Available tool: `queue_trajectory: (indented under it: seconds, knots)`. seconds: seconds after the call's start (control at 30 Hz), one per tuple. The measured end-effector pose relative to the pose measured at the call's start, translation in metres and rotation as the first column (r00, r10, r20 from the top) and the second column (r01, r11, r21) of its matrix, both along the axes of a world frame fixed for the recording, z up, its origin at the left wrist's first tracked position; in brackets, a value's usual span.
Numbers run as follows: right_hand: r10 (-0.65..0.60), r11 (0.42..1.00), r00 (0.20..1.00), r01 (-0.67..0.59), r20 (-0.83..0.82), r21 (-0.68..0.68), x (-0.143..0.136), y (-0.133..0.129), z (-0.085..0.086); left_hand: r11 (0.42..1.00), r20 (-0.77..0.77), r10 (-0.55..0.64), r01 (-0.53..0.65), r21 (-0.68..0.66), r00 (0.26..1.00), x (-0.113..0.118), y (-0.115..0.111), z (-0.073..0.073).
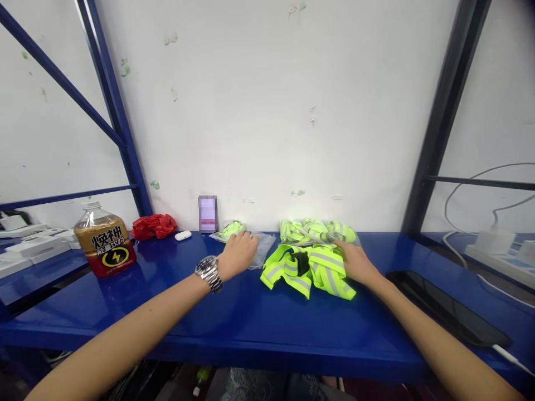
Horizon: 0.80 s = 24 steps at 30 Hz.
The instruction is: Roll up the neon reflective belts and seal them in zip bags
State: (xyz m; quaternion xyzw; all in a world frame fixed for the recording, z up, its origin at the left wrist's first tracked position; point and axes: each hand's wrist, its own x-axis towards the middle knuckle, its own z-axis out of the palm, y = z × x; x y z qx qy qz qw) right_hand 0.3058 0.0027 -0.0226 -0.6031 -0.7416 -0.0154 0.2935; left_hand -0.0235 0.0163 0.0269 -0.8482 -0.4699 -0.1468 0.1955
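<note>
Clear, crinkled plastic forms the bag (264, 249) under my left hand (239, 256), towards the desk's (209, 323) back edge, left of its middle; a fluorescent yellow-green bundle (230, 229) shows at its left side. I reach in from the front left corner, palm down, knuckles raised, a metal watch (209, 273) round my wrist. My fingers there lie close together, bent over the plastic; I cannot tell whether they pinch it. Next, right of the middle and between the front and back edges, lies a loose reflective garment (328, 264), the same bright yellow-green, crossed by pale grey bands, rumpled and splayed into flaps, with a black patch (300, 263) at its centre. Just behind it, along the back edge, sit bagged yellow-green bundles (315, 228). My right hand (353, 262) comes from the front right corner to the garment's upper right side; my fingertips are hidden, so I cannot tell whether they grip it.
</note>
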Motion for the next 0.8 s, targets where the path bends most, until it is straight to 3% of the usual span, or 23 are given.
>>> queue_trajectory:
  seconds: [0.1, 0.17, 0.37, 0.47, 0.57, 0.67, 0.73, 0.8]
  knots:
    - [0.007, 1.0, 1.0, -0.007, 0.018, 0.0, -0.005, -0.001, 0.003, 0.961, 0.109, -0.142, 0.163, -0.224, 0.984, -0.016, -0.005, -0.029]
    - [0.02, 1.0, 1.0, -0.02, 0.011, 0.001, -0.007, -0.002, 0.004, 0.938, 0.154, -0.148, 0.188, -0.292, 0.977, -0.019, 0.005, -0.038]
    - [0.051, 0.999, 0.999, -0.051, -0.009, -0.003, -0.009, -0.006, 0.007, 0.954, 0.182, 0.04, 0.016, -0.3, 0.983, 0.008, 0.063, -0.04]
    - [0.068, 0.998, 0.998, -0.068, -0.013, 0.002, -0.009, -0.007, 0.006, 0.968, 0.231, 0.068, -0.009, -0.249, 0.971, 0.024, 0.077, -0.036]
    - [0.062, 0.998, 0.998, -0.062, -0.02, -0.015, -0.007, -0.007, 0.006, 0.987, 0.291, 0.032, 0.016, -0.161, 0.956, 0.038, 0.065, -0.024]
    - [0.043, 0.999, 0.993, -0.047, -0.112, -0.028, -0.005, -0.003, 0.007, 0.986, 0.334, -0.116, 0.149, -0.075, 0.935, 0.051, 0.034, -0.006]
    - [0.054, 0.998, 0.968, -0.057, -0.244, -0.006, -0.006, -0.002, 0.008, 0.912, 0.312, -0.394, 0.411, 0.011, 0.865, 0.058, 0.012, 0.004]
    - [0.079, 0.997, 0.945, -0.066, -0.316, 0.05, -0.01, -0.004, 0.01, 0.842, 0.116, -0.534, 0.539, -0.016, 0.837, 0.063, -0.005, 0.008]
